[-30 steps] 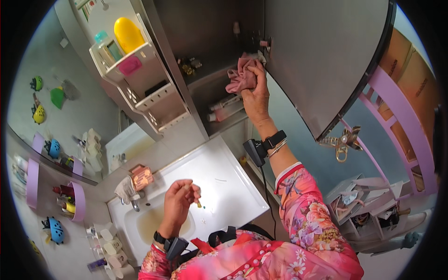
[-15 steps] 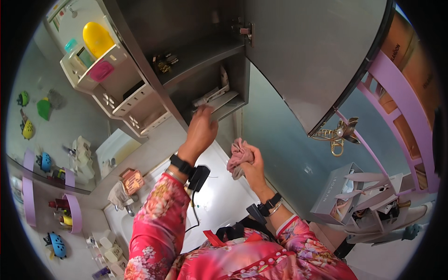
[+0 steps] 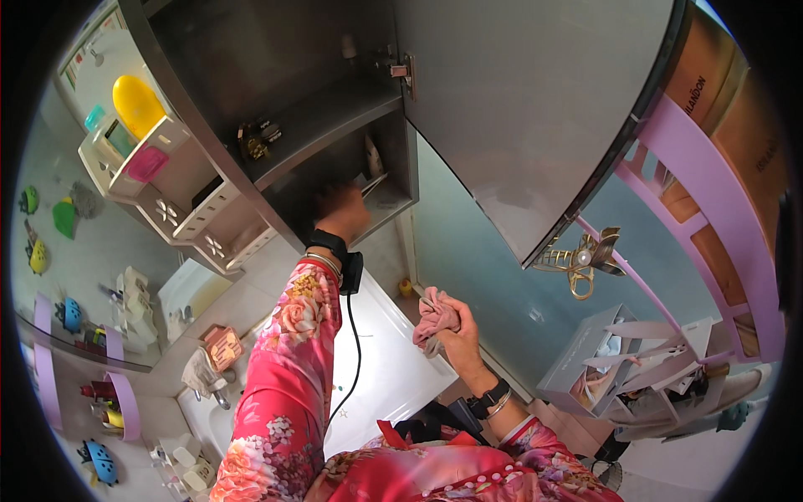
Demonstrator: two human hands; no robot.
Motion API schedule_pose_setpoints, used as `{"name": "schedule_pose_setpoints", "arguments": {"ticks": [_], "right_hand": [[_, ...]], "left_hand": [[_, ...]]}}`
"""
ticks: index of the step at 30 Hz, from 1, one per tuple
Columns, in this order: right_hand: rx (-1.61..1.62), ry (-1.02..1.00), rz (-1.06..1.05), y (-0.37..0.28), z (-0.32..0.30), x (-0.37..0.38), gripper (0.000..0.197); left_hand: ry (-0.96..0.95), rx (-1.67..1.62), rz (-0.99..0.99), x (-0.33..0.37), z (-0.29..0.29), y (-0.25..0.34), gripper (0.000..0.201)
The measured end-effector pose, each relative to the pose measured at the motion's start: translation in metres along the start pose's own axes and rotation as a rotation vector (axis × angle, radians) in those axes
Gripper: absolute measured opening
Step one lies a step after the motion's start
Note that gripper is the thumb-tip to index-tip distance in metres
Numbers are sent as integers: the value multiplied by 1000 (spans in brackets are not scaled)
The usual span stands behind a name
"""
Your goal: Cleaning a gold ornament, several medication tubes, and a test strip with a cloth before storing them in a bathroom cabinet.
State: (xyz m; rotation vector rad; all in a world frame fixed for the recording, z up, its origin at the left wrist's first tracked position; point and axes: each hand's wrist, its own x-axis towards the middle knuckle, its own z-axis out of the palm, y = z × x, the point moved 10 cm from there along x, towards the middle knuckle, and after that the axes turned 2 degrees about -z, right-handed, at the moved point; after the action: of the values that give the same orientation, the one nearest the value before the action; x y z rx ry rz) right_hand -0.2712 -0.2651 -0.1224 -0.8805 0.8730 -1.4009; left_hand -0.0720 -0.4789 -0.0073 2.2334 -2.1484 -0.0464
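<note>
My left hand reaches into the lower compartment of an open dark grey cabinet. It is smeared by motion, and its fingers are lost in the shadow there. Close beside it, a pale slim tube-like item leans at the compartment's right side. My right hand is closed round a crumpled dusty-pink cloth, held over the right side of the white washbasin. A small cluster of gold and dark items sits on the shelf above my left hand.
The cabinet door stands wide open on the right. A gold claw clip hangs beside a lilac rack. Below is a grey box. On the left are a white wall organizer and a cloth-draped tap.
My left hand has gone deeper into the lower compartment, toward its left part, and now blurs into shadow. My right hand still grips the cloth. The whole view has shifted slightly.
</note>
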Motion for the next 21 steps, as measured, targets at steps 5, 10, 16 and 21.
{"name": "schedule_pose_setpoints", "arguments": {"ticks": [5,10,16,21], "right_hand": [[-15,-7,-9,4,-5,7,50],[-78,4,-14,12,-13,10,48],[-73,8,8,8,-10,7,47],[-150,13,26,6,-13,-1,47]], "left_hand": [[-94,54,-67,10,9,-14,41],[154,-26,-124,-2,-11,-14,35],[371,-63,57,-4,-12,-19,30],[222,-105,52,-3,8,-28,29]]}}
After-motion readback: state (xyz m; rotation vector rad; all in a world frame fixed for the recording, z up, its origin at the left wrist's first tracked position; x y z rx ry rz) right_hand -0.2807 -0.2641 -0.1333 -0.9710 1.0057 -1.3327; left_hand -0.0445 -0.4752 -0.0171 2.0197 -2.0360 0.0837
